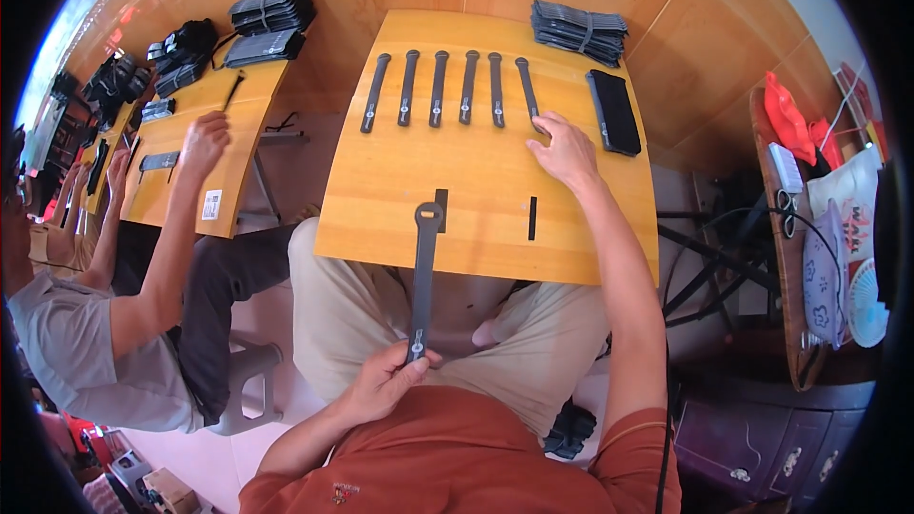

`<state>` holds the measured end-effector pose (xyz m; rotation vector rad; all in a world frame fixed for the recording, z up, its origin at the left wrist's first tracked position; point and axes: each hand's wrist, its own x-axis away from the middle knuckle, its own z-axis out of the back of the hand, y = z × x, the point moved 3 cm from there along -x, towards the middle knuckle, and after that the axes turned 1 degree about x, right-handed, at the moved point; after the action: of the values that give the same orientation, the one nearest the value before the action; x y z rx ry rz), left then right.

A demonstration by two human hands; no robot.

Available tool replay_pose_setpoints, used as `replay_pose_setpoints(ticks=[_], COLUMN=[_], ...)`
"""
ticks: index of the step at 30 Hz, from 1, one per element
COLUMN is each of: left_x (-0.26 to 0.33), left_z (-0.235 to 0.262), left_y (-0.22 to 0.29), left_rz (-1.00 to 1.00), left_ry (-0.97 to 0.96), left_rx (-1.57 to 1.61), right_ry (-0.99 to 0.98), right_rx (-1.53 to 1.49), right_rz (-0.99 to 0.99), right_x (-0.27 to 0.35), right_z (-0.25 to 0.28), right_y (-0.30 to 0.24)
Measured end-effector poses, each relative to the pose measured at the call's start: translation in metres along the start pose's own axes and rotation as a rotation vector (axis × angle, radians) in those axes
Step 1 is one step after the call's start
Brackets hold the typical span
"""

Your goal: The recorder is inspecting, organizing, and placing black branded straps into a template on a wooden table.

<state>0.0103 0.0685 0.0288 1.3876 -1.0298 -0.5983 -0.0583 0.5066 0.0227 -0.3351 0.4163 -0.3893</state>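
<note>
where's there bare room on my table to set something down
The table is bare between the six straps and two black strips, out to its left edge; a smaller patch lies between the right strip and right forearm. Crowded: the back and right, with the straps, bundle, black item and right hand.

Table (381, 195): free lane this side of strap row (437, 88); right hand (566, 148) ends it (held strap (425, 271) overlaps near edge); pouch (615, 114) beyond.
</note>
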Motion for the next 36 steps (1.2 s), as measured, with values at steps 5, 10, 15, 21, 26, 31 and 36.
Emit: replay_pose_setpoints(ticks=[5, 10, 15, 21, 26, 31, 36], left_x=[-0.013, -0.024, -0.019, -0.019, -0.021, -0.027, -0.031], left_z=[0.005, -0.005, -0.008, -0.007, -0.005, 0.006, 0.017], left_y=[0.0, 0.003, 0.0, 0.007, 0.0, -0.008, -0.019], left_rz=[-0.006, -0.012, 0.051, 0.174, 0.172, 0.072, -0.024], left_ry=[0.047, 0.044, -0.133, -0.327, -0.289, -0.056, 0.154], left_rx=[0.008, 0.01, 0.172, 0.518, 0.501, 0.771, 0.823], right_ry=[-0.176, -0.551, -0.736, -0.847, -0.912, -0.547, -0.454], right_rx=[-0.519, -1.436, -1.547, -1.572, -1.479, -1.079, -0.926], right_rz=[-0.14, -0.224, -0.332, -0.281, -0.219, -0.105, 0.004], right_x=[0.063, 0.169, 0.189, 0.184, 0.183, 0.193, 0.212], right_z=[0.013, -0.001, 0.015, 0.02, 0.011, 0.024, 0.032], right_y=[-0.048, -0.159, -0.184, -0.189, -0.192, -0.193, -0.191])
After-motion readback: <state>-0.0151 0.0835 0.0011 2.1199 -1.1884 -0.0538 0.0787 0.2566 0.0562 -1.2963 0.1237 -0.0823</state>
